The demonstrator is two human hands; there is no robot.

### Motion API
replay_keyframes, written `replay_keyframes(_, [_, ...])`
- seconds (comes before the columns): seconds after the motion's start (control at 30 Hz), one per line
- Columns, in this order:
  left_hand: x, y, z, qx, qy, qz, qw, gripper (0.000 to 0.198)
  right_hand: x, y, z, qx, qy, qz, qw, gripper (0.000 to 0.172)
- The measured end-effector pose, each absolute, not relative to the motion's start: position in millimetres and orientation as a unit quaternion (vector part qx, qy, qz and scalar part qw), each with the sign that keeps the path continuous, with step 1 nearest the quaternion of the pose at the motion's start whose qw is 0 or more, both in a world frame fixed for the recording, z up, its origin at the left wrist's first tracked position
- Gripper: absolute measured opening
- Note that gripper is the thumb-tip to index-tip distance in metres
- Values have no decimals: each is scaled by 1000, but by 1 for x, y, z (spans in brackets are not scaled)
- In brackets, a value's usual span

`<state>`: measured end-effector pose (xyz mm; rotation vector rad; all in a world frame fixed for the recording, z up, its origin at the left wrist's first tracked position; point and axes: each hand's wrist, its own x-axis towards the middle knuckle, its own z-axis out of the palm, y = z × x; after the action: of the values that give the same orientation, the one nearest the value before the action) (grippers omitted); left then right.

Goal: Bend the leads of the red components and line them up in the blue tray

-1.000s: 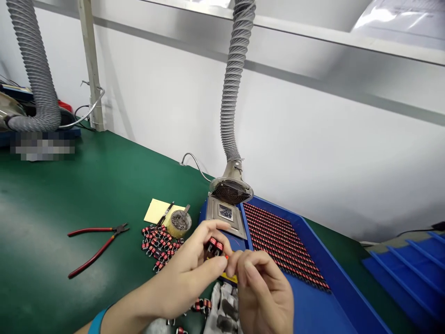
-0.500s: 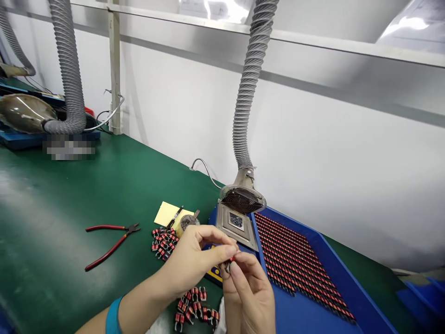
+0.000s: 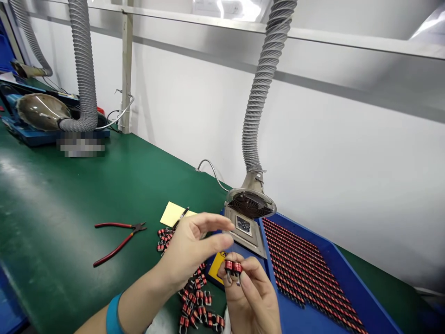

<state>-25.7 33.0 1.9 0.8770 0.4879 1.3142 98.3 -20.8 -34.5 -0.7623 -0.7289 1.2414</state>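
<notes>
My right hand (image 3: 252, 297) pinches a small pair of red-and-black coil parts (image 3: 232, 267) with metal legs, held up in front of me. Just above and left of it, my left hand (image 3: 193, 250) hovers with fingers spread and nothing in it. Below both hands a loose heap of the same coil parts (image 3: 198, 306) lies on the green bench (image 3: 69, 195), and a second heap (image 3: 165, 236) sits further left. Behind the hands stands a small solder pot (image 3: 245, 229) under an extraction hood.
A blue tray (image 3: 327, 260) at the right holds rows of red coil parts (image 3: 302, 269). Red-handled pliers (image 3: 118, 236) lie at the left, near a yellow pad (image 3: 172, 214). A grey ribbed fume hose (image 3: 260, 93) drops to the hood (image 3: 251, 204). Another hose and hood stand far left.
My left hand has let go and opened, drawing slightly up and away. My right hand now holds the coil parts alone. The view has shifted so everything sits further right.
</notes>
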Motion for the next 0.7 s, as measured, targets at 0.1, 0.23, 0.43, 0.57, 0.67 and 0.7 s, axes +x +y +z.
replay_keyframes(0.1, [-25,31,2,445,242,514,693,17,106,-18,-41,-330,-352,547,684,8])
replay_keyframes(0.23, [-24,31,0,440,274,526,674,10,114,-15,-48,-322,-383,529,685,6])
replay_keyframes(0.43, [-29,33,0,499,293,505,640,7,118,-16,-48,-326,-403,512,685,5])
replay_keyframes(0.57, [-32,33,0,489,270,545,625,16,119,-17,-49,-342,-412,503,678,6])
replay_keyframes(0.67, [-32,33,0,508,270,535,618,23,120,-16,-52,-340,-416,504,676,5])
replay_keyframes(0.7, [-32,33,-1,518,274,522,620,20,120,-16,-52,-342,-413,504,677,5])
